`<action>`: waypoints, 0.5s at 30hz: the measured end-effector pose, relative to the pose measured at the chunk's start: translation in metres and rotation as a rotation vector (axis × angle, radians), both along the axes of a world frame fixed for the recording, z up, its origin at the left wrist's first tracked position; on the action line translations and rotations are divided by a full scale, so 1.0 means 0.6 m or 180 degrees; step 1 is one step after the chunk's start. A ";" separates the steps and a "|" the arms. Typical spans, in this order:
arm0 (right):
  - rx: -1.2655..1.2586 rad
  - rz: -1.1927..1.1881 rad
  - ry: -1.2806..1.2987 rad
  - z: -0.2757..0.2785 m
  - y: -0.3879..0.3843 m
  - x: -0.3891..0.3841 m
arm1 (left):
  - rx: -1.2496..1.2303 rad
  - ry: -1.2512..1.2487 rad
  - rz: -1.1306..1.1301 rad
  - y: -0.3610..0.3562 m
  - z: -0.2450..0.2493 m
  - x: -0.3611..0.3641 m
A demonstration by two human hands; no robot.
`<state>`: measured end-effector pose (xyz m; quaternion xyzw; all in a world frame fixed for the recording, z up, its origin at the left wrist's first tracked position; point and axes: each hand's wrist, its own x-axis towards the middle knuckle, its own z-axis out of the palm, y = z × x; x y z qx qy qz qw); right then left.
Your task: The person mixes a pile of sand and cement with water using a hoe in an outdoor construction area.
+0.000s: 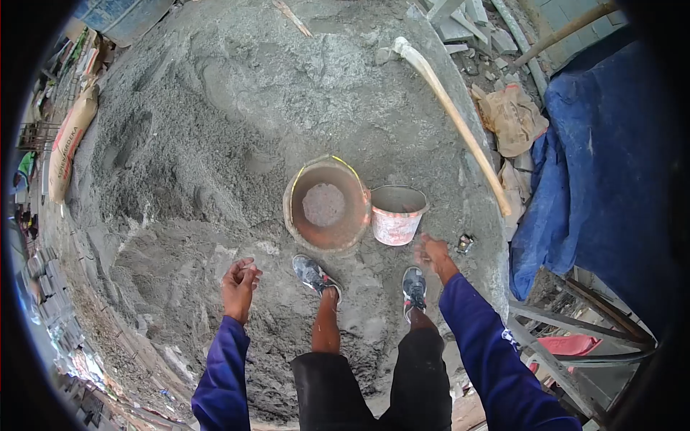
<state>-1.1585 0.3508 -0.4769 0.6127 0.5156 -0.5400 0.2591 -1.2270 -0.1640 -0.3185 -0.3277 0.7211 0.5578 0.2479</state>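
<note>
My left hand (241, 280) hovers over the grey sand to the left of my shoes, its fingers loosely curled and nothing visible in it. My right hand (433, 253) is just right of a small bucket (397, 230) with a whitish, stained outside; the hand looks slightly blurred, its fingers apart and without a grip on the rim. Beside that bucket stands a larger round bucket (296, 215) with a yellow-marked rim. A pale, roughly round patch shows at its bottom.
Grey sand or mortar (237, 93) spreads all around. A long wooden-handled hoe (460, 118) lies at the right. Farther right are a crumpled paper sack (512, 118) and a blue tarp (596, 158). A cement bag (72, 144) and a blue drum (122, 18) are at the left.
</note>
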 end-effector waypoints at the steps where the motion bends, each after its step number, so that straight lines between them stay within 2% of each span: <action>1: -0.0054 -0.0301 -0.0034 -0.038 -0.009 -0.037 | -0.0027 -0.0063 -0.0214 0.028 -0.038 -0.029; 4: 0.0011 -0.1068 -0.0089 -0.102 -0.035 -0.122 | -0.0232 -0.0263 -0.0913 0.089 -0.174 -0.096; 6: 0.0267 -0.1254 0.0034 -0.136 -0.039 -0.134 | -0.0593 0.0026 -0.1417 0.132 -0.252 -0.133; 8: 0.0292 -0.1261 0.0052 -0.173 -0.025 -0.119 | -0.0739 -0.0047 -0.1402 0.181 -0.284 -0.175; 10: 0.0313 -0.1259 0.0152 -0.194 0.013 -0.102 | -0.1125 -0.0314 -0.1556 0.169 -0.378 -0.195; 12: 0.0250 -0.1866 -0.0150 -0.197 0.060 -0.044 | -0.1426 -0.0997 -0.1484 0.164 -0.453 -0.193; 14: 0.0568 -0.1827 0.0001 -0.142 0.096 0.033 | -0.1135 -0.1664 -0.1023 0.221 -0.420 -0.185; 15: 0.0548 -0.1980 0.0219 -0.107 0.115 0.084 | -0.1016 -0.1640 -0.0713 0.232 -0.423 -0.171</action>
